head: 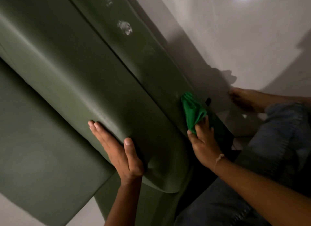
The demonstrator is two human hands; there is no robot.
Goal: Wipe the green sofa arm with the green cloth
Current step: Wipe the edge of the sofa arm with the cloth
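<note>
The dark green sofa arm [70, 62] runs diagonally from the top left down to the lower middle, with a seam along it. White worn patches [124, 27] mark its outer side. My left hand [117, 151] lies flat on the rounded top of the arm, fingers spread, holding nothing. My right hand [203, 140] presses a bright green cloth [193, 109] against the outer side of the arm, low near the floor. The fingers pinch the cloth's lower end; its upper part lies bunched on the sofa surface.
A pale floor [235, 32] stretches to the right of the sofa. My bare foot [244, 98] and jeans-clad legs [277, 141] sit at the right, close to the sofa's side. A dark sofa base [225, 135] shows below the cloth.
</note>
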